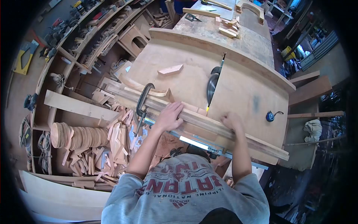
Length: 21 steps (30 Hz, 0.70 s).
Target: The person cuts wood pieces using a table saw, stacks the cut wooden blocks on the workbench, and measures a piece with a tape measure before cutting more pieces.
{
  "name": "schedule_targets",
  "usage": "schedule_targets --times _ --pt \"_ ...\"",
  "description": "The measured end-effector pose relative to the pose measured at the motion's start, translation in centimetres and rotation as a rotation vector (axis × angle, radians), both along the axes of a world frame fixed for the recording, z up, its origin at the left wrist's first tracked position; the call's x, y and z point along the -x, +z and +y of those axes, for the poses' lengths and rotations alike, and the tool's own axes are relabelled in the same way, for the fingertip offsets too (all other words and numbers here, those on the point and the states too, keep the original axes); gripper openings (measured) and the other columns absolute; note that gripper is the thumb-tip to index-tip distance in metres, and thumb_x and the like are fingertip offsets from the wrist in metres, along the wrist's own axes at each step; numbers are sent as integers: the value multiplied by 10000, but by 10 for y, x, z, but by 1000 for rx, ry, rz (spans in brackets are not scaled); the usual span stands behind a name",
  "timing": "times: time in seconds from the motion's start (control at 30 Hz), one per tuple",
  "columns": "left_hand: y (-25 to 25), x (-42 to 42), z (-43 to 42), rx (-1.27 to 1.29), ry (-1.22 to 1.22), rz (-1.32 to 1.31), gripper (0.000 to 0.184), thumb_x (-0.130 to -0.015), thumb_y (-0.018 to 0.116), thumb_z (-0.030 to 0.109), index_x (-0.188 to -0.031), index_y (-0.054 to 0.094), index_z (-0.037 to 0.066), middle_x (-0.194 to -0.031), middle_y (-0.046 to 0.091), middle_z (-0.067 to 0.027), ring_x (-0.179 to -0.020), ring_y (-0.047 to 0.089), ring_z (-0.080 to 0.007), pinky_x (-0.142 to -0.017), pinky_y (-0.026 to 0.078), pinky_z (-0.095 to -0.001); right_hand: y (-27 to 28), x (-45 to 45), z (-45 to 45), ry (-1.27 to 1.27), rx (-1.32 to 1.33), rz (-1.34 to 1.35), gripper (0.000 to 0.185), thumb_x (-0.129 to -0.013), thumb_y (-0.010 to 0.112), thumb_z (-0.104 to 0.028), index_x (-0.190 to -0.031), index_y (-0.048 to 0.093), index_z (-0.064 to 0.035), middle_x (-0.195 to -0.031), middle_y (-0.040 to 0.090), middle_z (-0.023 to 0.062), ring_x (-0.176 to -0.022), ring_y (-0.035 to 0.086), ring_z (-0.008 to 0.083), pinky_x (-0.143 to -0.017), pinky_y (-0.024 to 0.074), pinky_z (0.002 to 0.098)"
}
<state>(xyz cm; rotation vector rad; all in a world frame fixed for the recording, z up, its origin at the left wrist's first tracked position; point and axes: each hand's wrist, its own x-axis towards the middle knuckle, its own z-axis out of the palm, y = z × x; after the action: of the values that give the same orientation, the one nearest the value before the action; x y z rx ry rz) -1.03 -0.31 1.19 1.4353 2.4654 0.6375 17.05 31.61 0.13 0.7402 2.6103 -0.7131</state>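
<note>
A long wooden fence (257, 143) runs along the near edge of a plywood saw sled (246, 86). My left hand (169, 116) is closed over this fence, left of the blade, with its fingertips by a thin wood strip (193, 108) on the far side. Right of the blade, my right hand (232, 121) has its fingers curled over the same fence. A round saw blade (212, 87) stands up through a slot in the sled. Near my left hand, a dark C-clamp (141, 100) grips the fence. An angled wood offcut (170, 70) lies on the sled.
A blue tape measure (270, 116) sits at the sled's right side. Small wood blocks (228, 30) lie on the table beyond the far fence (231, 56). Offcuts (119, 140) and a row of wooden discs (80, 135) fill the left side, below tool shelves (71, 41).
</note>
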Motion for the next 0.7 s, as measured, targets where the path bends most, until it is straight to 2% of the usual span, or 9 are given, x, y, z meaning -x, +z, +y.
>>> schedule_targets --times 0.07,0.13,0.27,0.33,0.37,0.47,0.53,0.67,0.7 --pt "1 -2 -1 -16 9 3 752 -844 641 310 -1508 524 -21 -1562 518 -247 -1496 442 -388 -1301 285 -501 -5 12 -3 2 68 30 362 -915 605 -297 -1160 833 -161 -1110 785 213 -1036 752 364 -951 579 444" --pt "5 -7 1 -41 45 6 691 -890 607 274 -1513 524 -16 -1574 519 -220 -1501 441 -374 -1304 278 -507 -43 27 -3 118 175 242 456 -971 606 -357 -1335 755 -124 -1215 775 200 -1067 745 351 -971 571 429" --pt "5 -13 4 -96 68 7 644 -899 623 270 -1475 566 -12 -1531 562 -203 -1482 462 -367 -1294 292 -508 -85 45 -12 153 192 355 501 -996 654 -401 -1361 722 -65 -1217 780 188 -1044 744 315 -949 575 420" --pt "4 -15 6 -168 104 41 586 -888 633 276 -1398 621 -12 -1463 609 -200 -1431 512 -354 -1270 333 -495 -40 49 -22 -13 370 72 404 -970 745 -349 -1231 756 -40 -1152 789 152 -995 737 268 -917 582 396" --pt "5 -14 6 -165 106 39 586 -888 633 276 -1398 621 -12 -1463 609 -200 -1431 512 -354 -1270 333 -495 -48 49 -21 -11 373 69 404 -970 745 -349 -1231 756 -40 -1152 789 152 -995 737 268 -917 582 396" --pt "5 -13 7 -166 99 13 595 -898 668 273 -1419 616 -10 -1452 617 -196 -1428 507 -371 -1264 332 -504 -79 48 -14 -43 370 214 370 -880 849 -394 -1054 773 -76 -988 790 128 -938 728 250 -860 577 394" --pt "5 -13 7 -179 96 29 588 -897 675 274 -1411 622 -5 -1443 621 -195 -1417 514 -370 -1251 348 -499 -85 51 -12 -57 531 246 323 -853 880 -361 -964 747 -88 -920 773 103 -846 702 215 -783 574 382" --pt "7 -15 9 -216 108 39 550 -886 667 278 -1355 652 -7 -1405 638 -188 -1368 549 -364 -1230 374 -493 -77 56 -19 -77 415 142 292 -837 902 -317 -886 718 -96 -891 765 78 -778 669 182 -730 562 366" --pt "8 -15 9 -216 111 38 547 -885 670 280 -1352 654 -7 -1403 638 -186 -1365 550 -364 -1227 375 -493 -73 55 -20 -91 422 205 237 -851 897 -248 -894 739 -76 -847 745 52 -761 655 149 -708 558 338"
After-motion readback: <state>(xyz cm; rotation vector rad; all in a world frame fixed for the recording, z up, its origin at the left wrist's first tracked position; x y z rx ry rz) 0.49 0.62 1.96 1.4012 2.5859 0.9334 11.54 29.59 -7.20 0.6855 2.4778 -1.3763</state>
